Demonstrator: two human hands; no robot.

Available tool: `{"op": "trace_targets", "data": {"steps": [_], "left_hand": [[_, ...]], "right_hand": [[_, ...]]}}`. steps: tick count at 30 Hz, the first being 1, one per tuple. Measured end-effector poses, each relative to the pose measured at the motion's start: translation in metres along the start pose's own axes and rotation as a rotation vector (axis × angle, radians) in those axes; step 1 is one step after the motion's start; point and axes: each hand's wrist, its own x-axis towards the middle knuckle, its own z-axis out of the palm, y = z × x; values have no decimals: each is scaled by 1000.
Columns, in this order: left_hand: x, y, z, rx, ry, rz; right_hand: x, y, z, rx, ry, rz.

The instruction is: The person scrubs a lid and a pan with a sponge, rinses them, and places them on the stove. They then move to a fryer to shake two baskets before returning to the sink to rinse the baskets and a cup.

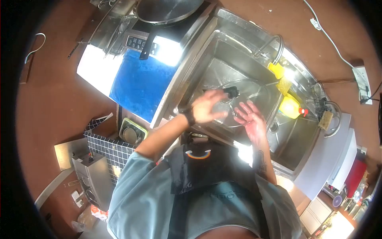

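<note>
My left hand, with a dark band at its wrist, is over the near left part of the steel sink's large basin. Its fingers are spread and somewhat blurred by motion, and nothing shows in them. To its right, my right hand is held palm up with the fingers apart, wet-looking and holding nothing. Just beyond my left fingertips is a black object whose kind I cannot make out. A thin round outline, like a clear lid or bowl, surrounds that area on the basin floor.
A yellow bottle with a red nozzle and a sponge sit by the divider. Another sponge rests at the right. The faucet is at the back. A blue cloth and a pan lie to the left.
</note>
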Motion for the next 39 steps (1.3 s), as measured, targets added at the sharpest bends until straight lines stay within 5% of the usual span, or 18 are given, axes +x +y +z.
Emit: {"op": "trace_targets", "data": {"steps": [2, 6, 8, 10, 13, 20, 24, 29, 34, 39], "left_hand": [[22, 1, 0, 332, 242, -42], [53, 1, -6, 124, -229, -222], [55, 11, -11, 211, -144, -82], [63, 33, -33, 338, -244, -89], [62, 52, -60, 477, -145, 40], [53, 106, -212, 650, 6, -45], [83, 47, -295, 774, 215, -78], [148, -76, -360, 832, 206, -247], [190, -131, -372, 785, 108, -434], [221, -187, -364, 681, 216, -537]], "right_hand": [[-18, -5, 9, -63, -51, -31], [-44, -17, 9, -91, -110, -88], [-52, -14, -5, -170, -164, -140], [-59, -7, -20, 160, -290, -164], [-68, -1, -55, 66, -169, -166], [-110, 36, -80, -440, 185, -159], [-125, 54, -81, -488, 222, -153], [-138, 78, -75, -597, 341, -104], [-158, 96, -62, -653, 390, -113], [-174, 115, -61, -795, 477, -64]]}}
